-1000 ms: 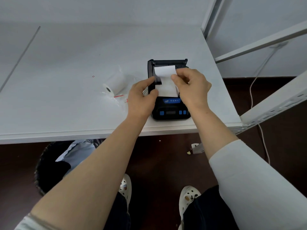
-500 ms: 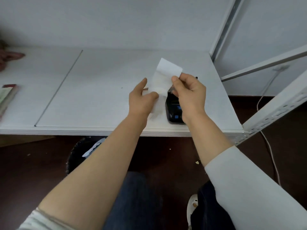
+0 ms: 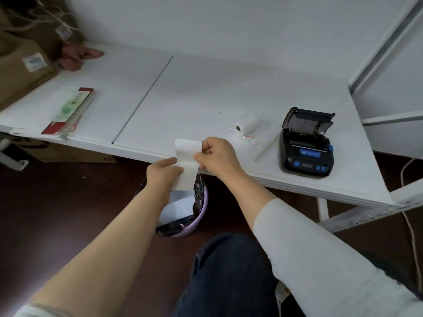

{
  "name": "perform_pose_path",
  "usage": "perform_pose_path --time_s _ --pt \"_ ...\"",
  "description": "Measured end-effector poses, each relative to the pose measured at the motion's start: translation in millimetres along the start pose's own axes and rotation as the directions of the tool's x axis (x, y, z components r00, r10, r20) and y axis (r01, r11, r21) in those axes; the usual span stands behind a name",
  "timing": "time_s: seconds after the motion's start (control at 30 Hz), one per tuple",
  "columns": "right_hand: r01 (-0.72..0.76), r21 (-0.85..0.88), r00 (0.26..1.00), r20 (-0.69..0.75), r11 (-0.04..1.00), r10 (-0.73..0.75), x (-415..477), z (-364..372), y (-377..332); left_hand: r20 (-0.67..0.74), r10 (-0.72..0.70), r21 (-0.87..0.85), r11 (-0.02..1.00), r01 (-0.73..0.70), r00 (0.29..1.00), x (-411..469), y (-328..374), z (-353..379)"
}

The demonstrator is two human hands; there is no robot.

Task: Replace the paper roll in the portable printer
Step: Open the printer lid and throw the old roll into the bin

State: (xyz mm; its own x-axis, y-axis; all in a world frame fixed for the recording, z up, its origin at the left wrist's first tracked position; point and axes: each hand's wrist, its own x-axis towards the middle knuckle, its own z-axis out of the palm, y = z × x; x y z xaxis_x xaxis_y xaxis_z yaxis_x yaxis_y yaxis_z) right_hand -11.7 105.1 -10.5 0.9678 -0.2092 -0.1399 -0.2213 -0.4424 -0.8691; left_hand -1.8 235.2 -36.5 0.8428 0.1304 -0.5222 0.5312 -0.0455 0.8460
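2 hands pinch a paper strip [image 3: 185, 164] mid-frame, long axis running top to bottom: left hand [image 3: 163, 173] lower, right hand [image 3: 217, 156] upper. Printer [image 3: 306, 146] sits right, lid flipped up, buttons facing the bottom edge; spare roll [image 3: 246, 124] lies just left, core pointing lower left.

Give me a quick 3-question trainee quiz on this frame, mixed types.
1. True or false: the lid of the black portable printer is closed.
2. Where does the white paper roll lie? A) inside the printer B) on the white table, left of the printer C) in the lilac bin
3. Fill in: the left hand and right hand pinch a white ____ strip above the bin.

Key: 1 false; 2 B; 3 paper
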Motion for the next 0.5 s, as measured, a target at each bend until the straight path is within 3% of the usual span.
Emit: perform_pose_path --time_s 0.1,0.23,0.4,0.5 --pt "0.012 -0.154 0.991 0.135 0.988 0.009 2 23 5 0.019 -0.14 -0.036 0.989 0.141 0.99 17 -19 -21" --pt "0.022 -0.265 0.968 0.248 0.964 0.046 6 42 11 -0.024 -0.225 -0.003 0.974 0.225 0.974 33 -38 -38" --pt "-0.016 -0.261 0.974 0.214 0.965 0.074 7 37 12 -0.032 -0.331 -0.096 0.94 0.326 0.943 35 -34 -39" --pt "-0.023 -0.209 0.983 0.174 0.978 0.061 4 26 8 -0.067 -0.299 -0.151 0.946 0.286 0.952 29 -23 -32"
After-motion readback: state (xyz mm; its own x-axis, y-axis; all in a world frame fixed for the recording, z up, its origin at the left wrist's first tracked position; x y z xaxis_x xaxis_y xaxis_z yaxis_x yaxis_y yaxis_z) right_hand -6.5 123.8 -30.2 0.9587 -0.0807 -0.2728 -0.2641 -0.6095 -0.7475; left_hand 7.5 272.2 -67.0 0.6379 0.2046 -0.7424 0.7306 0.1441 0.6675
